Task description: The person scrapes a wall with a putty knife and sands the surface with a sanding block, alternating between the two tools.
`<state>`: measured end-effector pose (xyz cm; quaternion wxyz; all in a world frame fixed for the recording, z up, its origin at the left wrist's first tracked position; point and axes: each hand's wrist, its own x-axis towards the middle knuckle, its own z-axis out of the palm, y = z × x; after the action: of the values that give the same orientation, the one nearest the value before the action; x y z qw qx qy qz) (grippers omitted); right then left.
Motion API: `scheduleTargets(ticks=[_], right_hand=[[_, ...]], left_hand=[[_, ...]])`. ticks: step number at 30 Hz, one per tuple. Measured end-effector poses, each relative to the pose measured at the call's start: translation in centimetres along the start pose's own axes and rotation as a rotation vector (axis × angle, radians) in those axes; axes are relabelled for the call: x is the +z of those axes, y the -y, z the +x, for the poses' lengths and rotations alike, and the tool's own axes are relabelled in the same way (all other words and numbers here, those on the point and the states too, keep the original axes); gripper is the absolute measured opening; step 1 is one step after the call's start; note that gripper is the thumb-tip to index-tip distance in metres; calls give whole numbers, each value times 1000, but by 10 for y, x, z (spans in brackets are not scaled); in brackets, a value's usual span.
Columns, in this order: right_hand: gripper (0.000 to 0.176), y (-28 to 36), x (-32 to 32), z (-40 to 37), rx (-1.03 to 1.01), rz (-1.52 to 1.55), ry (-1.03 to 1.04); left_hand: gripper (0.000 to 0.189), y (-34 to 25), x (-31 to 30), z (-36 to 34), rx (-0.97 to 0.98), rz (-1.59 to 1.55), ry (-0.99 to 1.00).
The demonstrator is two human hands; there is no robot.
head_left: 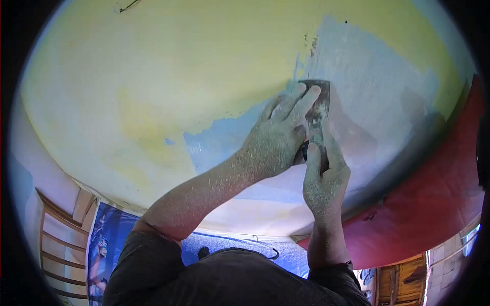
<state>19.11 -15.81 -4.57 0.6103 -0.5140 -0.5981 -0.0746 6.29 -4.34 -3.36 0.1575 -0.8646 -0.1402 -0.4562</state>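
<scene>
A scraper [317,120] is in the two hands of the person, against a broad painted surface [153,66]. The right hand [326,178] is closed around its lower part, with the thumb on one side and fingers on the other. The left hand [275,137] lies across from the other side — its first two fingers are stretched and rest on the blade near the wide end. Whether the left thumb also pinches something, I cannot tell, because it is mostly hidden. Both hands, and the left forearm also, are covered with pale dust.

The scraper stands at the border where yellow paint meets a bluish-grey patch [377,76]. Some small dark marks are just above the blade, and a ragged blue edge goes to the left behind the left hand. At the right side hangs a red sheet [418,219], near the right forearm. Below there is a blue tarp [194,250] — and at the lower left a wooden slatted frame [62,260]. The person wears a dark shirt [235,280].
</scene>
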Motion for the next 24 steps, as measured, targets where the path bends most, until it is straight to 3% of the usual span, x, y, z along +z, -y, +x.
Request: scheduleTargets(ticks=[2, 5, 12, 17, 24], right_hand=[[49, -7, 4, -1, -71, -23, -31], [49, 5, 8, 24, 133, 73, 33], [49, -12, 2, 0, -55, -25, -12], [49, 1, -7, 23, 150, 84, 73], [48, -9, -11, 10, 62, 45, 23]], left_hand=[[27, 0, 0, 1, -18, 18, 43], [27, 9, -7, 26, -26, 139, 12], [29, 3, 4, 7, 3, 34, 10], [25, 9, -10, 22, 0, 38, 30], [23, 12, 3, 7, 40, 30, 14]])
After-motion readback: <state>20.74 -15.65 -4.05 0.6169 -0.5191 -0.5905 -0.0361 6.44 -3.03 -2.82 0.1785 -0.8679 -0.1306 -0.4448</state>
